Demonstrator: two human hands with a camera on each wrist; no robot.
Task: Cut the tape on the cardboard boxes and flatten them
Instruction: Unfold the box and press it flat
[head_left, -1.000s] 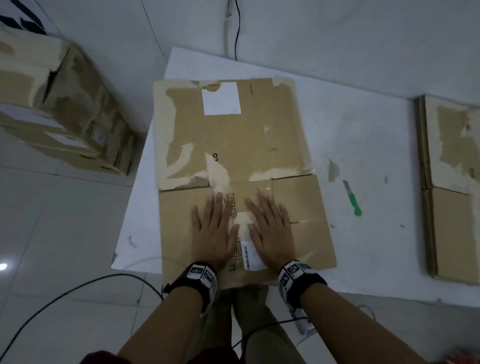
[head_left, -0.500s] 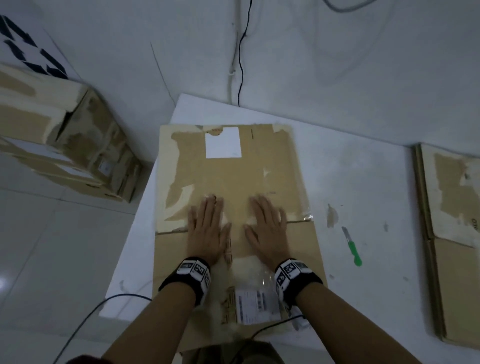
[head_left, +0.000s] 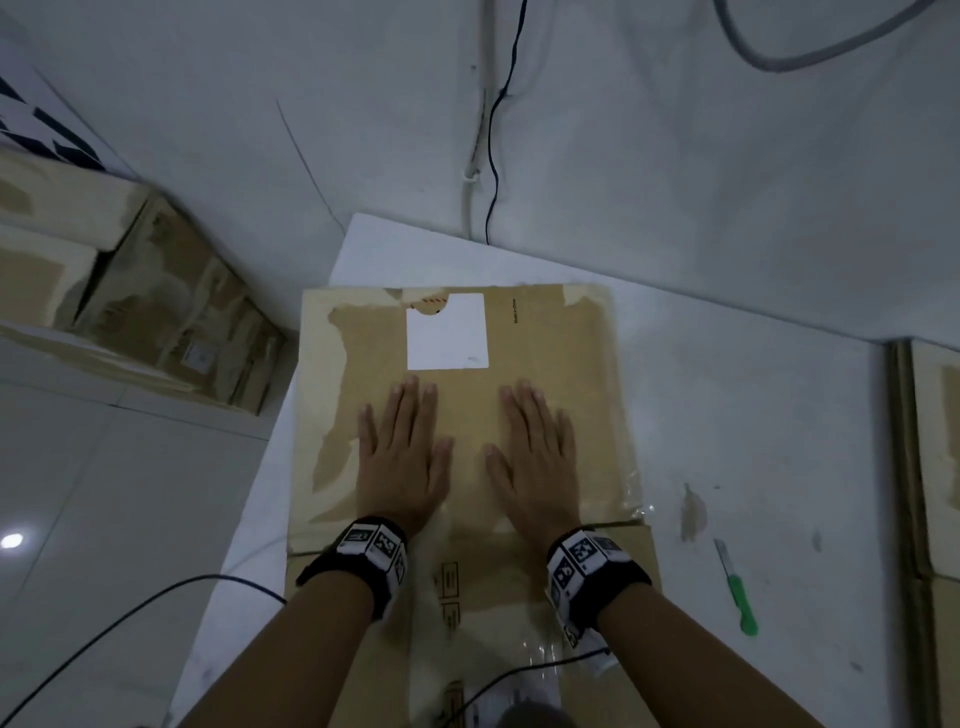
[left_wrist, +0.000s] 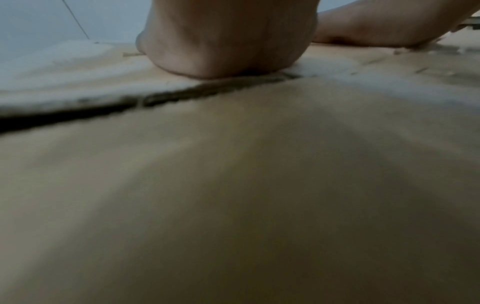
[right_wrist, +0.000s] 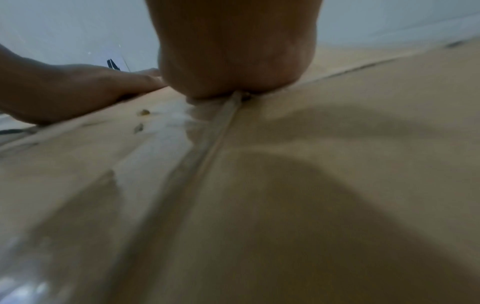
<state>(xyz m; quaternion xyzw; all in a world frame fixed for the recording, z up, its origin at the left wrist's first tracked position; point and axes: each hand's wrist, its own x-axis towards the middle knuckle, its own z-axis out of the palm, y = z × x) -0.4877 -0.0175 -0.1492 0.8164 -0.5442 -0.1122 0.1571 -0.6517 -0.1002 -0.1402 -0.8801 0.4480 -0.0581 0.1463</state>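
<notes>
A flattened brown cardboard box (head_left: 587, 395) with a white label and torn tape patches lies on the white table (head_left: 753, 415). My left hand (head_left: 402, 447) and right hand (head_left: 537, 452) press flat on it side by side, fingers straight and spread, just past the flap crease. In the left wrist view the heel of my left hand (left_wrist: 226, 41) bears on the cardboard (left_wrist: 259, 185) by a dark flap gap. The right wrist view shows the heel of my right hand (right_wrist: 233, 51) on a clear tape strip (right_wrist: 202, 154). A green-handled knife (head_left: 737, 592) lies on the table to the right.
More flattened cardboard (head_left: 935, 467) is stacked at the table's right edge. Taped, standing boxes (head_left: 130, 301) sit on the floor at the left. A black cable (head_left: 104, 629) runs across the floor, and other cables (head_left: 493, 130) hang on the wall behind.
Both hands have slid forward along the box, from the near flaps over the crease to the main panel. The head view has tilted up toward the wall.
</notes>
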